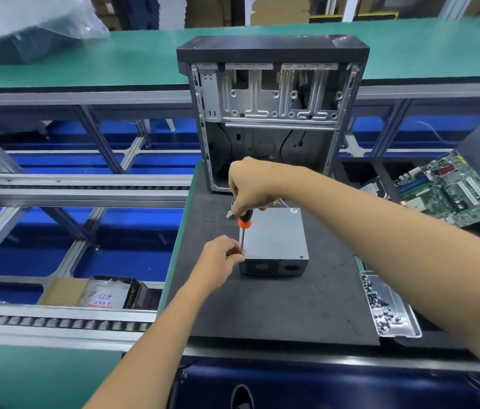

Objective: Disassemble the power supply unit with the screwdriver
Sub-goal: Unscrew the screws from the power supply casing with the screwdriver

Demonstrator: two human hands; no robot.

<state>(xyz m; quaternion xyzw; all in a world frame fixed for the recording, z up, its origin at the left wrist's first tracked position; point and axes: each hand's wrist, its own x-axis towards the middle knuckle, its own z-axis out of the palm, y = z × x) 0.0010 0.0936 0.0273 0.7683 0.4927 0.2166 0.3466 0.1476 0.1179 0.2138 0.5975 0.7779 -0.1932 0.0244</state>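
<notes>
The grey metal power supply unit (274,237) lies flat on the dark foam mat (277,308), its vented face toward me. My right hand (250,187) grips the black-and-orange handle of the screwdriver (244,222), which stands nearly upright with its tip at the unit's near left top corner. My left hand (221,258) rests against that left corner, fingers pinched around the shaft near the tip. A screw (301,257) shows at the near right top corner. Cables stick out from behind the unit, partly hidden by my right hand.
An open, empty computer case (271,113) stands upright behind the unit. A motherboard (451,193) lies at the right. A clear tray of screws (389,305) sits at the mat's right edge. Two small screws (210,220) lie loose on the mat. Roller conveyor rails run along the left.
</notes>
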